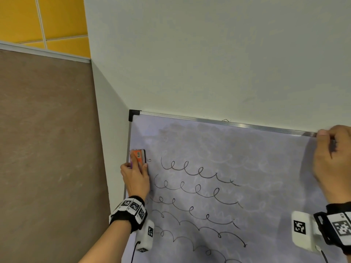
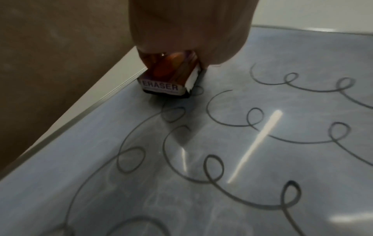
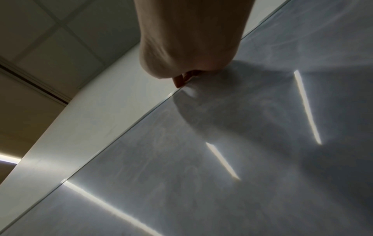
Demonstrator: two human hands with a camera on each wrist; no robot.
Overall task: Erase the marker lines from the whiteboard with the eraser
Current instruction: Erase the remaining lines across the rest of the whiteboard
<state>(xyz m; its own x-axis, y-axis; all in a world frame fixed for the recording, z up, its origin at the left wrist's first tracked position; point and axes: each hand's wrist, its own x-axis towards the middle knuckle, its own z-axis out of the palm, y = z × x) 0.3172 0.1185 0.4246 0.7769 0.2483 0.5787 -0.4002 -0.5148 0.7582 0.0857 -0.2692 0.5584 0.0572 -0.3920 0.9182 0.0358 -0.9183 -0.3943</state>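
Showing one whiteboard (image 1: 266, 168), one eraser (image 1: 138, 156), six rows of marker lines (image 1: 197, 192), two hands (image 1: 135, 179).

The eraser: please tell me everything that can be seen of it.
The eraser is a small block with an orange top, a white and purple band printed ERASER on its end, and a dark pad underneath. The pad lies flat against the whiteboard, close to the left frame and below the top left corner. The left hand grips it from below, fingers over the top and sides. A small loop of marker line lies right beside it.
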